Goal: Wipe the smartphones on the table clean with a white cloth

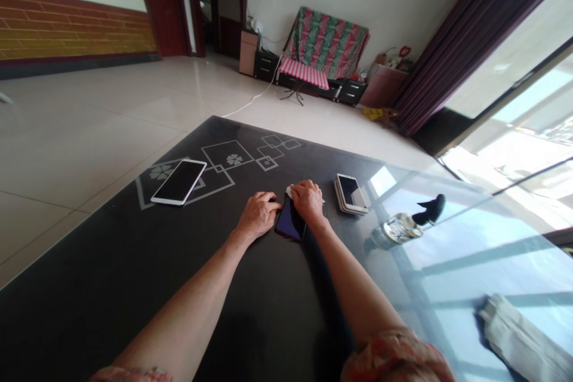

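Note:
A dark smartphone lies screen up on the black table, between my two hands. My left hand rests at its left side, fingers curled and their tips against its edge. Over the phone's upper end my right hand presses a white wipe, mostly hidden under the closed fingers; whether it is paper or cloth I cannot tell. To the right sits a small stack of white-edged phones. Farther left is a larger white tablet with a dark screen.
A clear spray bottle with a black nozzle lies on its side at the right. A greyish folded cloth lies at the lower right. Beyond the table's far edge are a tiled floor and a striped-topped stand.

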The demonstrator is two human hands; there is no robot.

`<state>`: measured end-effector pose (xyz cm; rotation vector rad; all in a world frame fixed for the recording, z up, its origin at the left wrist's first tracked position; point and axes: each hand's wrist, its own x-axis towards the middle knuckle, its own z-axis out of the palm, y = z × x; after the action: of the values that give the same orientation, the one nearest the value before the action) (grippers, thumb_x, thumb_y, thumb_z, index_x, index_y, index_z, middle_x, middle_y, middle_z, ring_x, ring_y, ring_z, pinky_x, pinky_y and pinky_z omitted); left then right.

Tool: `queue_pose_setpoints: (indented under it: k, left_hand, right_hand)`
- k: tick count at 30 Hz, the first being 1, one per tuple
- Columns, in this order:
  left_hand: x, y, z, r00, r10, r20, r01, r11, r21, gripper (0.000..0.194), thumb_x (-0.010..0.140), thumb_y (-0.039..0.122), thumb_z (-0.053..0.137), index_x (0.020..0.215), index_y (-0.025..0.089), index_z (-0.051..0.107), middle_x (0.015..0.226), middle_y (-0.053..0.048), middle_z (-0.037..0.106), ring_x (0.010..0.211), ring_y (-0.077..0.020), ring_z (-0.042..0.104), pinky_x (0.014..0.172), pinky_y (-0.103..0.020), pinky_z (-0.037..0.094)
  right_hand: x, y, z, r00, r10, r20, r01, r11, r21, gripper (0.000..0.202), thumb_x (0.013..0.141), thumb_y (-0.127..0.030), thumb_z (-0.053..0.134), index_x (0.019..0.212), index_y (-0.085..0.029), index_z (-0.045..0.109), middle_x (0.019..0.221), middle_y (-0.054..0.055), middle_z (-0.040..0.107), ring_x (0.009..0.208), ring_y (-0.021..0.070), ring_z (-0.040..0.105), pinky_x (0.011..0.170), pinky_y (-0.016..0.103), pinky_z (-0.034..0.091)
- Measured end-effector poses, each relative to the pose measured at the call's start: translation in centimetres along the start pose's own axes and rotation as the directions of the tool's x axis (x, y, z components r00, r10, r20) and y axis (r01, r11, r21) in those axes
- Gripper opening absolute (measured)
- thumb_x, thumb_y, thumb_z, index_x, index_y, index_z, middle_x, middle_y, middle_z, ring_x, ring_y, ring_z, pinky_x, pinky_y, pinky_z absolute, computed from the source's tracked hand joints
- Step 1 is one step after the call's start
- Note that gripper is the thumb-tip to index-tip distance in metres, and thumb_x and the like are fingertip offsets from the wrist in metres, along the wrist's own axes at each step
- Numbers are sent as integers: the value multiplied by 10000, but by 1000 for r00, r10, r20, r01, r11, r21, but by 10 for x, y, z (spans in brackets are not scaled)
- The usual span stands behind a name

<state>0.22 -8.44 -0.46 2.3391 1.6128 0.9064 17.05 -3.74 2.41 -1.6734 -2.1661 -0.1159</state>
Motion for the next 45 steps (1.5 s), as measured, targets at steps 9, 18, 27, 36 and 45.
queue_pose_setpoints:
  k: [9, 18, 27, 36, 45]
  left_hand:
    - [0, -3, 1, 1000, 18, -14, -18, 1000, -19, 352, 803, 77, 492, 935, 275, 751, 1133, -28, 647, 1069, -224, 533, 947, -391, 462]
    - [0, -4, 4, 999, -6, -42, 5, 1000, -21, 306, 829, 90, 493, 926, 235, 744, 1125, -32, 671, 1053, -230, 559, 916, -387, 483]
    - [1, -2, 1, 999, 4, -42, -4, 1000, 0, 300, 846, 112, 476, 988, 204, 724, 1137, -39, 673, 1057, -226, 565, 939, -374, 477]
    - [-2, 3, -8, 997, 20, 78, -29, 992, 119, 315, 879, 256, 518, 1151, 307, 667, 1310, -24, 553, 1159, -258, 484, 985, -419, 438]
    - [10, -9, -6, 982, 150, 115, -168, 970, 174, 331, 861, 246, 525, 1156, 292, 668, 1249, -47, 553, 1072, -253, 491, 933, -415, 450]
  right_hand:
    - [-52, -7, -18, 979, -205, -8, 204, 969, 139, 220, 919, -296, 527, 1005, -279, 728, 993, 51, 618, 848, 176, 507, 800, 314, 355]
    - [-64, -10, -25, 953, -302, 17, 294, 938, 183, 183, 902, -290, 558, 981, -280, 723, 965, 37, 629, 866, 169, 532, 794, 302, 354]
    - [2, 10, 2, 992, -124, -5, 124, 992, 23, 233, 923, -341, 509, 1008, -286, 719, 1023, 44, 620, 887, 191, 516, 777, 305, 340]
    - [-5, 8, 5, 999, -26, -28, 28, 997, 74, 276, 936, -360, 475, 1057, -283, 711, 1075, 55, 614, 921, 205, 499, 817, 318, 338]
    - [-18, 19, 12, 985, -27, -170, 76, 953, 292, 255, 918, -287, 501, 1010, -224, 730, 1021, 72, 628, 905, 188, 525, 887, 326, 375]
